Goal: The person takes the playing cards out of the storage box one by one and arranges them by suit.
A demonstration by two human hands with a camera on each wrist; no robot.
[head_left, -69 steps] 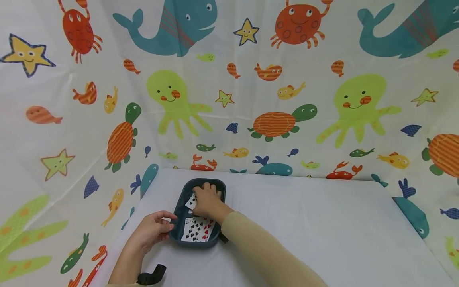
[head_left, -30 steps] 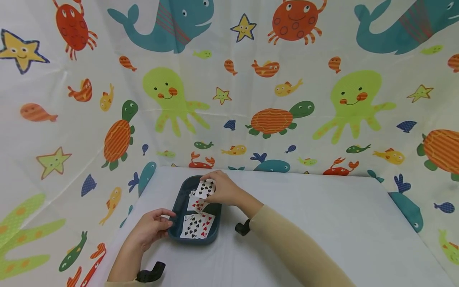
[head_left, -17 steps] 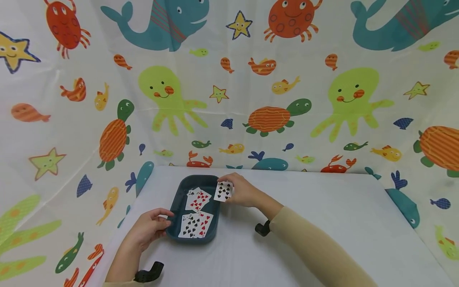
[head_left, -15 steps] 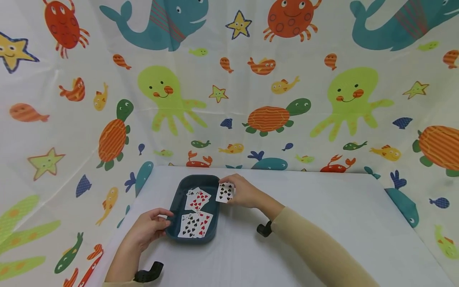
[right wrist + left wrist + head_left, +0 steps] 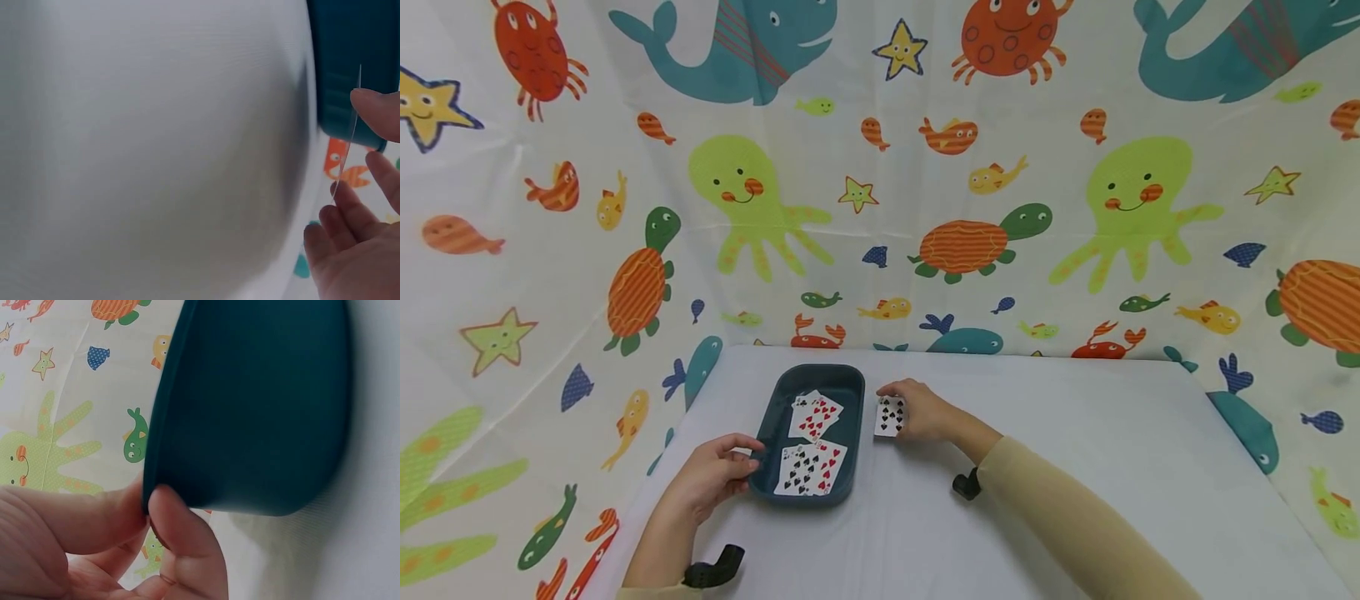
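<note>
A dark teal tray [image 5: 855, 462] stands on the white table, left of centre in the head view. Inside it lie two groups of face-up playing cards, the far group [image 5: 815, 417] and the near group [image 5: 811, 469]. My left hand [image 5: 717, 477] pinches the tray's left rim; the left wrist view shows thumb and finger [image 5: 187, 534] on the rim. Just right of the tray, my right hand [image 5: 925, 415] holds a black-spade playing card [image 5: 890, 417] by its edges. Seen edge-on in the right wrist view, the card [image 5: 347, 147] runs between thumb and fingers, above the cloth.
The white tabletop [image 5: 1060, 450] stretches away to the right of the tray. A fabric backdrop [image 5: 895, 183] printed with sea animals rises behind the table and along the left. Each wrist carries a black mount, such as the left mount [image 5: 715, 567].
My right hand has lifted the spade card out of the tray's far part and carried it right, past the rim, then slightly nearer and lower. My left hand keeps its place at the rim.
</note>
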